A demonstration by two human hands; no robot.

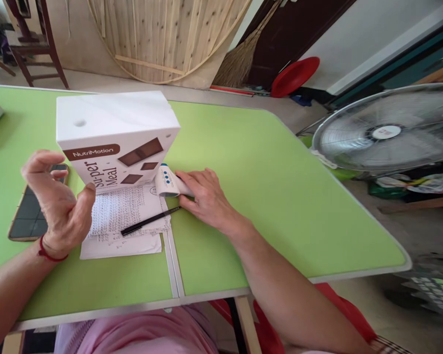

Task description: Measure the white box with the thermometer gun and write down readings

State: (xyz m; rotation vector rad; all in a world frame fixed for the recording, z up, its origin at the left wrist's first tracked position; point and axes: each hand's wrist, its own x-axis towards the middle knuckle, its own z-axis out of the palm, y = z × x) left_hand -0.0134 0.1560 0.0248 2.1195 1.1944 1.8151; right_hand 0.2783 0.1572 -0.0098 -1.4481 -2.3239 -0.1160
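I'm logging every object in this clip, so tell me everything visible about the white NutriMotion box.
The box is white, apparently cardboard, closed, with a small round dent on its top face. Its front bears a brown band reading NutriMotion, the words Su-per Meal running sideways, and brown chocolate-like pieces. It stands on the green table, its lower edge over handwritten papers. The left hand hovers open before it, thumb near its front; the right hand holds a white device at its corner.

One box (114, 135), one pen (150, 221), one phone (29, 209), one thermometer-like device (169, 181) (perhaps), two hands (57, 204), one fan (387, 130).

White handheld device (169, 181) lying flat beside upright white box (114, 140)
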